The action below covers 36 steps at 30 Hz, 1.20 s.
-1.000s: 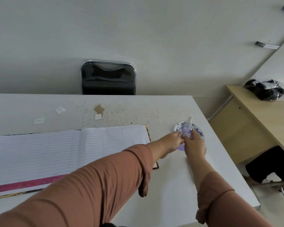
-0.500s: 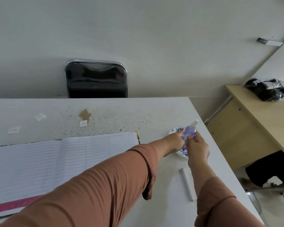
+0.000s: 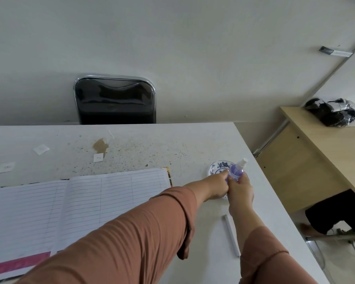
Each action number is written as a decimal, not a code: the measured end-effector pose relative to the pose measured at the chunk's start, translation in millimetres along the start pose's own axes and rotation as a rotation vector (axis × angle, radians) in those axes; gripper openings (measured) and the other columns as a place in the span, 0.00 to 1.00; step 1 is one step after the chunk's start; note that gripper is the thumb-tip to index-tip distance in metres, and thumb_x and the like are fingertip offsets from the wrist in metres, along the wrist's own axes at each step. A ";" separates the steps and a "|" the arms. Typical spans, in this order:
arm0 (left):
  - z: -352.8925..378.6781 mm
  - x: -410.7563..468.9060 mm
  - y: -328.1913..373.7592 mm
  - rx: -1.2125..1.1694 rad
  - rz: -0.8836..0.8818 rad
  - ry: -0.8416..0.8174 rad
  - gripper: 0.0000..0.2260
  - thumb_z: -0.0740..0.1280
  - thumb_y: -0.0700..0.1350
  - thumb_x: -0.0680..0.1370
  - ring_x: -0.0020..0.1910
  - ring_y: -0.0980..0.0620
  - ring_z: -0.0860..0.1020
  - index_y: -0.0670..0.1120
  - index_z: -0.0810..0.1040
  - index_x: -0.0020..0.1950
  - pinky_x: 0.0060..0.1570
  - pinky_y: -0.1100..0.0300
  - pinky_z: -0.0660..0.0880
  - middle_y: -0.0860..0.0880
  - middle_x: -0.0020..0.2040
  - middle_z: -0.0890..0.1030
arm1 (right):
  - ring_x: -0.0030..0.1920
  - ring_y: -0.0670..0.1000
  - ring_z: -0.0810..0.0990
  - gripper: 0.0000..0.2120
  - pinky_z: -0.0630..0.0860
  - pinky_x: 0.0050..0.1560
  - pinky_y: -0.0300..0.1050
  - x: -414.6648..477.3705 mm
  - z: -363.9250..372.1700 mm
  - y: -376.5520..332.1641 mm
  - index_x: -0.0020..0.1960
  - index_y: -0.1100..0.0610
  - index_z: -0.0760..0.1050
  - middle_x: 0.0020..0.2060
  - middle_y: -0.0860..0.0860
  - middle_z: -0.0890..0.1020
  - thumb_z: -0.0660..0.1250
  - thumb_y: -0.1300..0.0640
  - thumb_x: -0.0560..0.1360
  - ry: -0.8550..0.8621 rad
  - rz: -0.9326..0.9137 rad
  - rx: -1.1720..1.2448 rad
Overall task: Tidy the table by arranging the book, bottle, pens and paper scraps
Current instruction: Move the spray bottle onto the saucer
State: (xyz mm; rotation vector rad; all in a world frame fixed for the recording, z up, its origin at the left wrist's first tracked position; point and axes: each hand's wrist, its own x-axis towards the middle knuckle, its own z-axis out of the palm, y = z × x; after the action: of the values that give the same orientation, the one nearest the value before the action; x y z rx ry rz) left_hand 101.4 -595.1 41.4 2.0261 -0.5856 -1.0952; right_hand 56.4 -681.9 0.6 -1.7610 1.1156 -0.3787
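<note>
Step in hand: the bottle is being dealt with first; I'd judge the book, pen and scraps haven't been sorted yet.
Bottle (image 3: 236,171): small, purple, white spray top, tilted toward the far right corner of the worktop (image 3: 193,144). It sits over a blue-patterned saucer (image 3: 215,167) near the right edge. Its base is hidden, so I can't tell whether it rests on the saucer.
Right grip (image 3: 241,191): fingers wrapped round the bottle's lower body.
Left grip (image 3: 217,185): fingertips meet the bottle's left side. Whether it pinches the bottle or only steadies it, I can't tell.
Book (image 3: 80,201): lying open, lined pages up, along the near left of the worktop.
Pen (image 3: 231,234): white, lying by the right forearm, near the right edge.
Paper scraps: three small white ones toward the far left, (image 3: 41,149), (image 3: 98,157) and (image 3: 6,167), the middle one just beside a brown stain (image 3: 100,145).
Next move: probably stand the bottle upright where it belongs. That needs a level set-down and a gentle release, since it looks light and tippy.
Risk: the right edge is close, and a nudge could send the saucer or pen off.
</note>
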 end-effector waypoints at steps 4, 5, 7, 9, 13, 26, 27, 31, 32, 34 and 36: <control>-1.2 -6.9 -2.0 0.047 -0.011 -0.002 0.29 0.53 0.39 0.80 0.76 0.42 0.58 0.50 0.47 0.79 0.74 0.52 0.57 0.42 0.78 0.57 | 0.43 0.56 0.77 0.12 0.73 0.43 0.47 -6.9 0.5 -2.1 0.59 0.56 0.72 0.42 0.53 0.78 0.62 0.53 0.77 -0.015 0.012 -0.106; -1.6 -9.7 -2.0 0.052 -0.010 0.000 0.29 0.53 0.38 0.80 0.76 0.43 0.57 0.50 0.48 0.79 0.74 0.53 0.56 0.42 0.78 0.56 | 0.44 0.56 0.77 0.12 0.73 0.44 0.48 -8.7 0.6 -2.0 0.58 0.57 0.72 0.42 0.54 0.78 0.62 0.53 0.77 -0.019 0.010 -0.112; -3.0 -16.0 -2.2 0.064 0.000 0.003 0.29 0.53 0.38 0.79 0.76 0.43 0.57 0.51 0.48 0.79 0.75 0.53 0.56 0.43 0.78 0.56 | 0.46 0.58 0.77 0.12 0.75 0.49 0.52 -13.6 0.5 -3.8 0.57 0.58 0.73 0.44 0.55 0.78 0.62 0.53 0.77 -0.031 0.027 -0.113; -4.8 -22.9 -3.5 0.084 -0.001 0.002 0.29 0.53 0.38 0.79 0.77 0.43 0.56 0.50 0.48 0.79 0.75 0.53 0.56 0.44 0.79 0.55 | 0.50 0.60 0.79 0.13 0.76 0.51 0.54 -20.0 1.4 -5.9 0.58 0.57 0.73 0.47 0.57 0.80 0.63 0.53 0.76 -0.043 0.052 -0.107; -12.3 -40.3 -11.0 0.176 -0.022 0.058 0.26 0.52 0.40 0.81 0.77 0.44 0.57 0.46 0.49 0.79 0.73 0.55 0.56 0.44 0.79 0.54 | 0.55 0.61 0.77 0.18 0.75 0.55 0.52 -37.8 8.0 -12.4 0.64 0.60 0.71 0.57 0.61 0.79 0.63 0.55 0.76 -0.099 0.016 -0.162; -62.0 -103.5 -64.4 0.389 -0.154 0.234 0.24 0.52 0.44 0.82 0.75 0.43 0.58 0.43 0.52 0.78 0.73 0.50 0.59 0.44 0.78 0.56 | 0.75 0.55 0.58 0.27 0.59 0.71 0.47 -109.3 61.9 -41.0 0.76 0.59 0.53 0.76 0.56 0.57 0.56 0.55 0.80 -0.408 -0.223 -0.510; -65.8 -108.4 -71.0 0.395 -0.159 0.246 0.24 0.52 0.44 0.82 0.75 0.44 0.58 0.43 0.52 0.78 0.73 0.50 0.59 0.44 0.78 0.57 | 0.76 0.54 0.56 0.27 0.57 0.71 0.46 -115.6 66.3 -43.1 0.76 0.59 0.52 0.77 0.56 0.55 0.56 0.55 0.80 -0.433 -0.256 -0.534; -80.3 -129.4 -95.9 0.393 -0.195 0.299 0.24 0.52 0.44 0.82 0.76 0.44 0.56 0.45 0.50 0.78 0.74 0.51 0.56 0.46 0.79 0.54 | 0.76 0.52 0.54 0.27 0.59 0.71 0.46 -139.6 85.9 -48.6 0.77 0.57 0.51 0.77 0.53 0.52 0.55 0.55 0.81 -0.502 -0.371 -0.590; -83.7 -135.3 -101.7 0.387 -0.209 0.314 0.25 0.52 0.45 0.82 0.77 0.44 0.56 0.46 0.49 0.78 0.74 0.51 0.56 0.46 0.79 0.54 | 0.76 0.52 0.54 0.27 0.59 0.71 0.46 -145.7 91.6 -49.3 0.77 0.56 0.51 0.77 0.53 0.51 0.55 0.55 0.81 -0.513 -0.402 -0.606; -89.7 -147.1 -113.2 0.388 -0.232 0.340 0.25 0.52 0.46 0.82 0.77 0.44 0.56 0.46 0.50 0.78 0.74 0.50 0.56 0.46 0.79 0.54 | 0.76 0.52 0.53 0.26 0.60 0.73 0.47 -158.2 103.2 -51.6 0.77 0.57 0.51 0.77 0.53 0.51 0.55 0.56 0.81 -0.535 -0.461 -0.646; -94.8 -159.5 -125.0 0.412 -0.247 0.357 0.25 0.52 0.47 0.82 0.77 0.44 0.56 0.46 0.50 0.78 0.74 0.50 0.56 0.46 0.79 0.54 | 0.76 0.53 0.52 0.25 0.58 0.74 0.50 -171.2 114.1 -54.0 0.76 0.59 0.53 0.76 0.55 0.54 0.55 0.58 0.81 -0.556 -0.534 -0.683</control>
State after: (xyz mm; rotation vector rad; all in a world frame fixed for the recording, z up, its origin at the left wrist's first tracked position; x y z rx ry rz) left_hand 102.6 -372.0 57.6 2.6344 -0.4043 -0.7563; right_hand 70.5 -471.8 30.9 -2.5565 0.3640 0.2210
